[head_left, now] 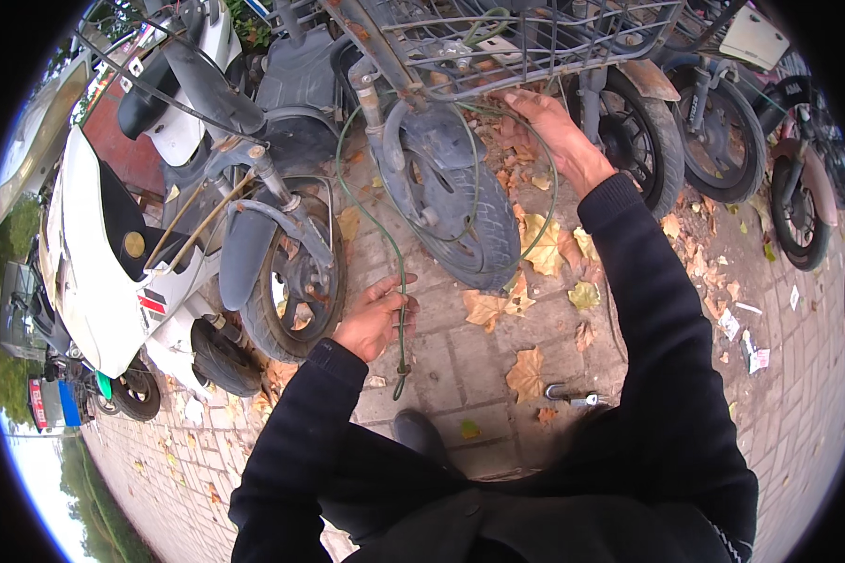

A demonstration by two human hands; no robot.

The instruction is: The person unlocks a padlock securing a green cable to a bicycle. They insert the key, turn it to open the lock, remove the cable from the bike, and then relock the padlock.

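Note:
A long thin green cable hangs in loose loops around the front of a dusty scooter wheel. Its lower end, which has a small loop, dangles just above the paving. My left hand, left of that wheel, has its fingers closed on the cable a little above this end. Higher up and to the right, my right hand reaches under the wire basket and grips another stretch of the cable; its fingertips are partly hidden. On the ground by my right leg lies a metal padlock.
A white scooter stands at the left, beside another grey front wheel. More wheels are lined up at the right. Dry leaves and paper scraps lie on the brick paving. My shoe is below the cable end.

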